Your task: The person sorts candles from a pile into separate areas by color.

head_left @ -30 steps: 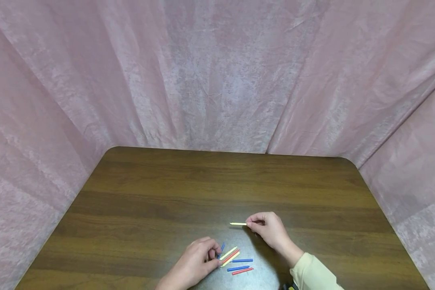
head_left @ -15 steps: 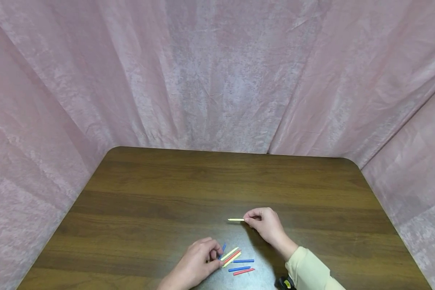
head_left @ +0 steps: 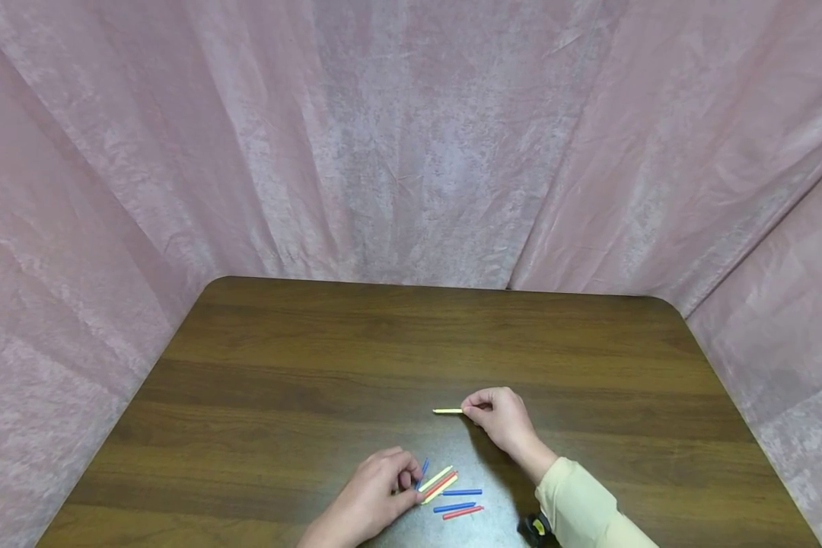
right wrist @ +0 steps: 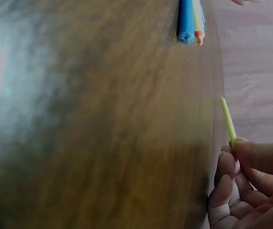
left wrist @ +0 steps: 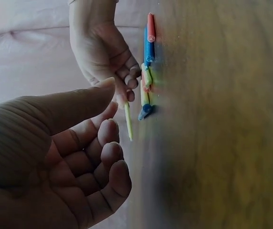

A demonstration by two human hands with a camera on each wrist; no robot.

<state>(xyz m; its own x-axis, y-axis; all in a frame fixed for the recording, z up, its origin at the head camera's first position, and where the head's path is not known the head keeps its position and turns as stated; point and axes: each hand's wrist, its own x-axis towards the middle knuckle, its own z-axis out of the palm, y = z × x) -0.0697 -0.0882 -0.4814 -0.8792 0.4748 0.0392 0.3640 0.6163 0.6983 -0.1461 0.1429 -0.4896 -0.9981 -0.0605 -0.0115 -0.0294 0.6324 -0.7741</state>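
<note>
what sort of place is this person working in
Perhaps a curtained-off indoor work or recording corner: pink, velvety curtains hang along three sides of a brown wood-grain table, where thin coloured sticks lie.

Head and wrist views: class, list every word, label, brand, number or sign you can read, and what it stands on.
None can be read.
Yellow patch on the black device beside the pale sleeve: too small to tell whether it bears text.
Held yellow stick and loose coloured sticks: no lettering visible.
</note>
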